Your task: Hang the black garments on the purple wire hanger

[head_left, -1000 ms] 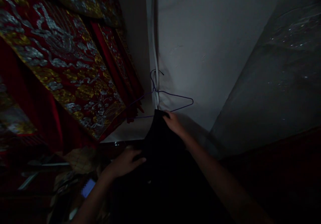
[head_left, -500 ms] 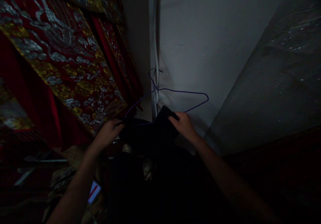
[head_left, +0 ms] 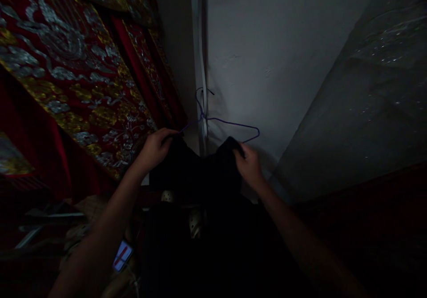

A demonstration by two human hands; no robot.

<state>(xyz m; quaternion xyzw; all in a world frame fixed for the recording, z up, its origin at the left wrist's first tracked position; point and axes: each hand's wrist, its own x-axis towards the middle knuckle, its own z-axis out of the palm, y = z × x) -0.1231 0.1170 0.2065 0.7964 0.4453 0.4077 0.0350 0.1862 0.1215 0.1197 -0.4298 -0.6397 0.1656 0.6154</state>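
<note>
Left grip (head_left: 156,151): moved up, pinching black cloth (head_left: 200,178) at ten o'clock.
Right grip (head_left: 248,162): pinching cloth at two o'clock.
Purple hanger (head_left: 230,122): at twelve o'clock.

Two bare hands are showing, one left hand (head_left: 156,150) and one right hand (head_left: 249,165). They are sharing one black garment (head_left: 227,158). One purple wire hanger (head_left: 203,116) is hanging, just a single one. Two perforated clogs (head_left: 167,196) are peeping out, and one phone (head_left: 122,255) is glowing. Red embroidered hangings (head_left: 100,82) are overlapping, leaving their number unclear.
</note>
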